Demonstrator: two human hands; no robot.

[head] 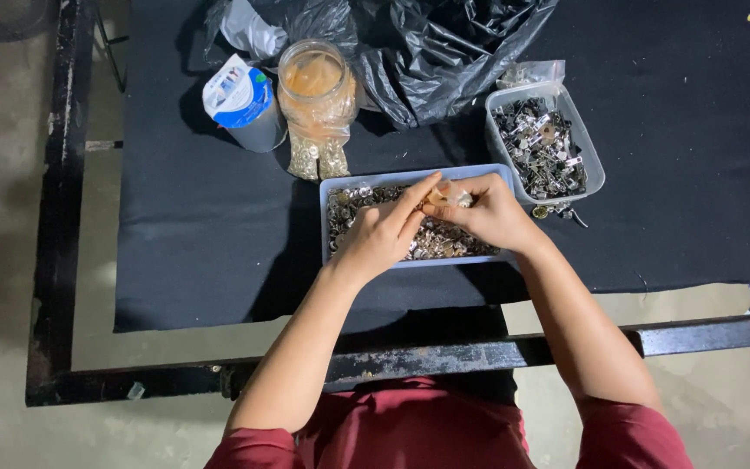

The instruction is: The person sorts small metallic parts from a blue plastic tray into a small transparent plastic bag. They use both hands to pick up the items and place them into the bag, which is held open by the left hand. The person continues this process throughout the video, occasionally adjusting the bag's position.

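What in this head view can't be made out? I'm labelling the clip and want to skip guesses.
- Small piece pinched between left hand and right hand: too small, covered by fingers.
- Middle of the blue tray: hidden under both hands.
- Parts in the clear tub: too small to tell.
- Black bag: cut off by the top edge.

A pale blue tray [333, 184] holds a mass of silver and brassy gold metal pieces [444, 241], and the clear plastic box [589, 149] beside it is filled with darker silver-grey metal parts [540, 149]. The table [219, 243] is covered in plain black cloth inside a worn black frame [58, 217], with a glossy black plastic bag [444, 43] at its far edge. A clear jar [316, 82] shows an amber-orange tint, the grey can [249, 108] has a white and blue top, and the sleeves [627, 439] are dark red.
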